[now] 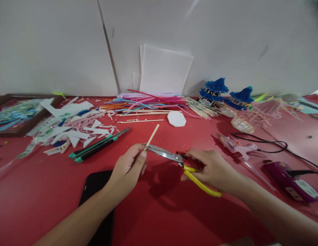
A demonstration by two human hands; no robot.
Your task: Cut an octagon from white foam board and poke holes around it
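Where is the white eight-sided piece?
In the head view, the white octagon lies flat on the red table, center and toward the back, just in front of the straw pile and beyond the scissors.

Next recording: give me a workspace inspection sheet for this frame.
Surface: red table, littered.
Job's things: thin wooden stick; yellow-handled snips, blades at the stick.
Clutter: white and pink offcuts, coloured straws, utility knives, black phone, blue tasselled models.
Grippers: left hand pinches the stick; right hand grips the snips.
Cables: black cord beside a purple device.
Surroundings: white wall, white sheets leaning.
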